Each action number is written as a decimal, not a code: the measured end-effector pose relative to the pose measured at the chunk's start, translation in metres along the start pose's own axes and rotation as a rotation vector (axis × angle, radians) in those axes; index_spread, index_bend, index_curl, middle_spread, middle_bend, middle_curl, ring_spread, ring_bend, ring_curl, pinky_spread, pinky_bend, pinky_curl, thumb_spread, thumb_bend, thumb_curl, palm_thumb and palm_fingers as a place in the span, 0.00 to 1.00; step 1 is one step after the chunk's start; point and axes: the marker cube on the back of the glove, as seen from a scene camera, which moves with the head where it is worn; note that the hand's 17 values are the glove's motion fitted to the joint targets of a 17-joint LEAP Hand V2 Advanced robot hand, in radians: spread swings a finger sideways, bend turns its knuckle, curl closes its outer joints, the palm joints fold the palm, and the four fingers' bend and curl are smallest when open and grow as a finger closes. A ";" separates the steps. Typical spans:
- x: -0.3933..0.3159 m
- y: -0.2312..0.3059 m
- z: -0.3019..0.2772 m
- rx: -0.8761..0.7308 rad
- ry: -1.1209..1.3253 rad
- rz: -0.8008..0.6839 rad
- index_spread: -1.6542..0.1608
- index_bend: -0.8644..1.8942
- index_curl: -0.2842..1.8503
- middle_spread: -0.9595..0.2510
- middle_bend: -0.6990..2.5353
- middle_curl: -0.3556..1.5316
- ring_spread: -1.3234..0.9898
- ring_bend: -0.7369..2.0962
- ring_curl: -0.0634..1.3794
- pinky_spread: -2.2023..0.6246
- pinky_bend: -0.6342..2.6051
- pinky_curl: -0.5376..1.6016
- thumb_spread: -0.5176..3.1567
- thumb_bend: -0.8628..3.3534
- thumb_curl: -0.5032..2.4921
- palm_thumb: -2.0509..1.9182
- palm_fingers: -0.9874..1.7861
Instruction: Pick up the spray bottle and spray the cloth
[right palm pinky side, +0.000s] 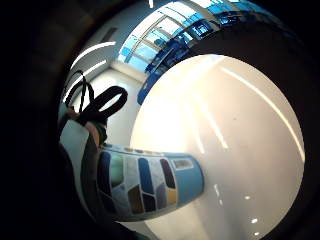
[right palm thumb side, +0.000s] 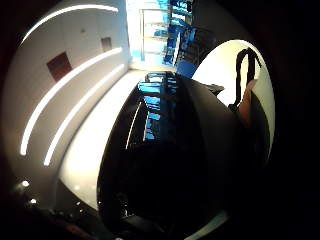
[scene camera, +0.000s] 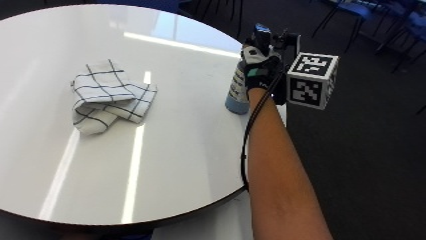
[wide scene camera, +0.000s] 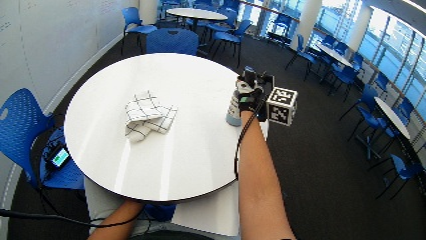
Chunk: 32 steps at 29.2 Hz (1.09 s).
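1. A folded white cloth (scene camera: 110, 96) with dark checked lines was seen lying on the left part of the round white table (scene camera: 166, 165), well apart from the bottle.
2. A spray bottle (scene camera: 237, 90) with a light blue base was seen standing upright near the table's right edge.
3. The gloved right hand (scene camera: 261, 67) was placed against the bottle's upper part, its fingers curled round the neck and head.
4. In the little finger side palm view, the bottle's patterned label (right palm pinky side: 142, 182) was seen close to the palm.
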 end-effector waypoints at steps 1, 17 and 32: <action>0.000 0.000 0.001 0.000 0.001 -0.002 0.74 0.39 0.35 0.63 0.34 0.44 0.49 0.42 0.34 0.71 0.31 0.40 0.29 0.20 0.36 0.76 0.85; 0.017 0.010 0.005 -0.004 -0.022 0.031 0.74 0.39 0.37 0.63 0.35 0.45 0.49 0.45 0.35 0.69 0.33 0.42 0.27 0.20 0.38 0.75 0.84; 0.103 0.072 -0.002 -0.069 -0.083 0.091 0.74 0.40 0.39 0.64 0.36 0.45 0.49 0.45 0.35 0.69 0.33 0.42 0.27 0.20 0.39 0.74 0.85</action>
